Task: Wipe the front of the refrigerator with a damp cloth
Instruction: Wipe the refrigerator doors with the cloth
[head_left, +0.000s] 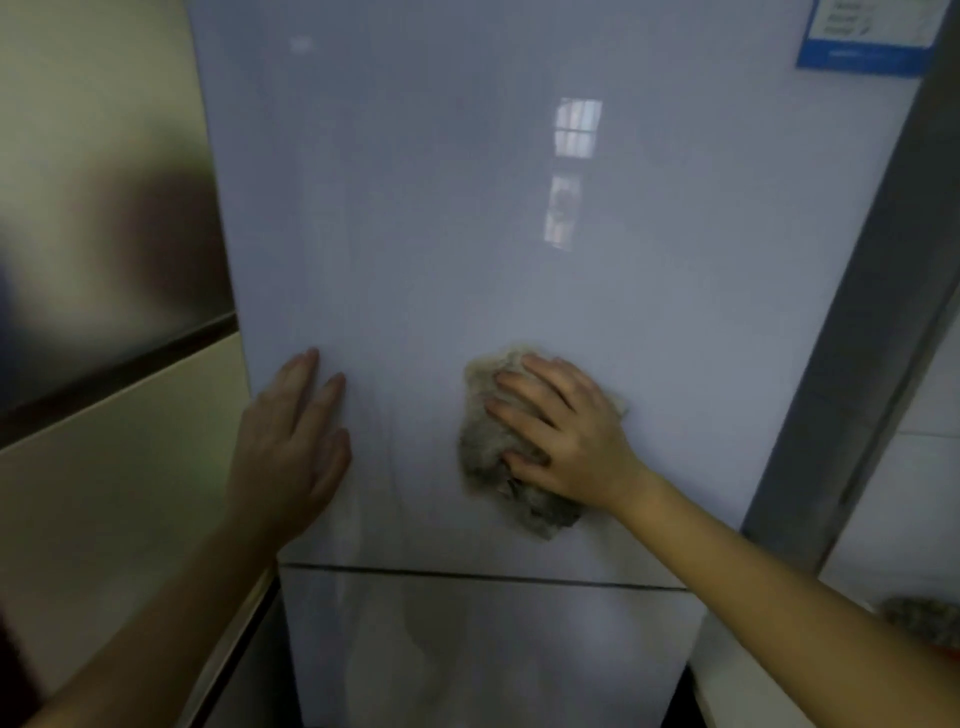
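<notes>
Head view, looking down my arms: my right hand (563, 431) lies flat with fingers spread over the cloth (498, 447), pinning it against the refrigerator door (519, 234) rather than gripping it. My left hand (291, 447) is open too, holding nothing, palm and fingers resting on the door near its left edge, well apart from the cloth.

The cloth is a bunched grey-beige wad low on the upper door, a little above the dark seam (467, 574) that divides it from the lower door (493, 649). It looks soft and limp (bulging past my palm at top and bottom), so I judge it will fold and roll under pressure; best to keep the flat of the hand over its middle and press evenly, or it may slip out at one side. Whether it is damp I cannot tell.

The door itself is glossy, pale and hard, throwing back a window reflection (574, 171); I expect the cloth to glide easily on it, and streaks to show. A blue label (872, 36) sits at the top right corner. Cream cabinet panels (104, 493) stand to the left, a grey side panel (857, 338) to the right.
</notes>
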